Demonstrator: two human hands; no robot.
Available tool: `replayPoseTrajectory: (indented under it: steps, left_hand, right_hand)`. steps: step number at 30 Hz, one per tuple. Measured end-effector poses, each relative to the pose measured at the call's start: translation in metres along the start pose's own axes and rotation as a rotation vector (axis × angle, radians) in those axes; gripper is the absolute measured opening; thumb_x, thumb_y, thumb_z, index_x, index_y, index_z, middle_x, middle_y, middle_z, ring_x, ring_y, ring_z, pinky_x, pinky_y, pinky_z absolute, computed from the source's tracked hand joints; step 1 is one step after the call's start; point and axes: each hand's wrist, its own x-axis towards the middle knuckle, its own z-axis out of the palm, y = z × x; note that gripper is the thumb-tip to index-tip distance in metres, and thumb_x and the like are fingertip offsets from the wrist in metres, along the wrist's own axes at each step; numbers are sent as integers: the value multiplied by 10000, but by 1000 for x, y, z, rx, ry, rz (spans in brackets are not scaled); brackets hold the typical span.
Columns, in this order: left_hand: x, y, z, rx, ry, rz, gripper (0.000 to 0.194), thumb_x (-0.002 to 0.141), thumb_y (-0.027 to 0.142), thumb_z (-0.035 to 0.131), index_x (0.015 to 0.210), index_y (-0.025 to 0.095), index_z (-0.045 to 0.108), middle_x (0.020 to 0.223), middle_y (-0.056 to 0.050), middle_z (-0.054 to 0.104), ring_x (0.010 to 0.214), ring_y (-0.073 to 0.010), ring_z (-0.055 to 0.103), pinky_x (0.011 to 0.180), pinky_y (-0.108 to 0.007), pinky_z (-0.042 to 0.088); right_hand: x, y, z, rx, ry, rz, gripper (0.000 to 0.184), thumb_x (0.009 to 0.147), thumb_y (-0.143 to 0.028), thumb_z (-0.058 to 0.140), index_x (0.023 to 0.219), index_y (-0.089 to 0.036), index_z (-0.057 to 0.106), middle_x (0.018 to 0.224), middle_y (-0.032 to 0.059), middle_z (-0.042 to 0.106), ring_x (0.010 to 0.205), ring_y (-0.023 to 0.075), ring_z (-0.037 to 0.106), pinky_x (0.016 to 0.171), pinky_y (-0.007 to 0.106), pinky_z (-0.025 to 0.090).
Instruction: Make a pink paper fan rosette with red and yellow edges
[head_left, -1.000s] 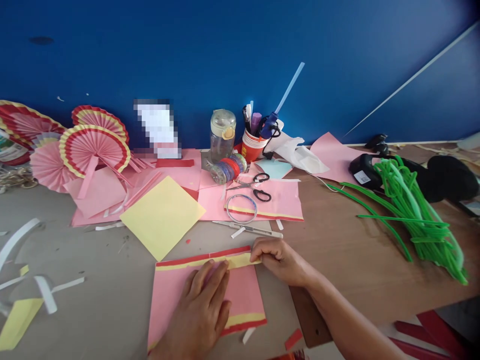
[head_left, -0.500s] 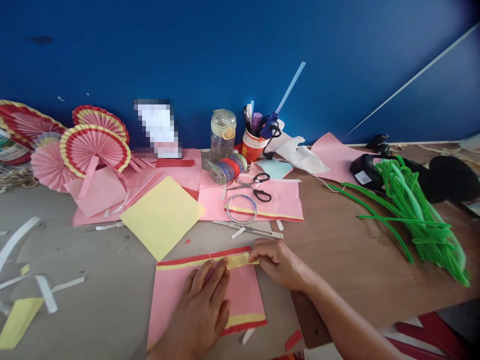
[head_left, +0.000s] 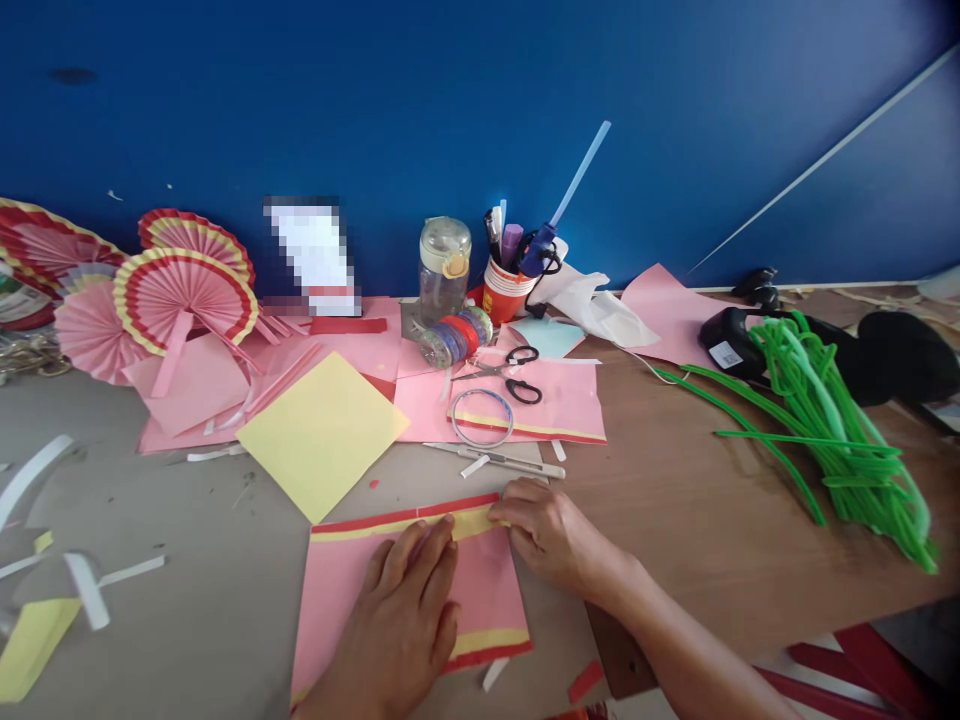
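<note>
Now my left hand lies open on the pink paper; my right hand pinches its top yellow strip.

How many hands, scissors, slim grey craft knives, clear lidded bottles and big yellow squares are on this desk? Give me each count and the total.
Hands: 2, the left hand and the right hand
Scissors: 1
Slim grey craft knife: 1
Clear lidded bottle: 1
Big yellow square: 1
Total: 6
</note>
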Motion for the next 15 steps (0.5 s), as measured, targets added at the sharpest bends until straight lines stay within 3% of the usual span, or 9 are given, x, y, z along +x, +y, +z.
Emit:
replayPoseTrajectory:
  steps: [10, 15]
  left_hand:
    - [1, 1, 0, -3, 4, 5, 410, 847, 255, 476, 1240, 172, 561, 1363, -44, 535, 1240, -265, 386, 997, -387, 312]
    - [1, 1, 0, -13, 9, 6, 419, 852, 273, 482, 1254, 174, 549, 1364, -42, 535, 1245, -261, 382, 996, -383, 314]
  right_hand:
    - [-1, 4, 0, 14, 48, -29, 297, 767, -3, 397, 763, -182, 634, 717, 36, 529, 657, 148, 471, 610, 260, 368]
    - [-1, 4, -2, 49, 8, 14, 306, 744, 8, 417, 775, -170, 664, 713, 41, 538, 665, 156, 490, 610, 267, 370]
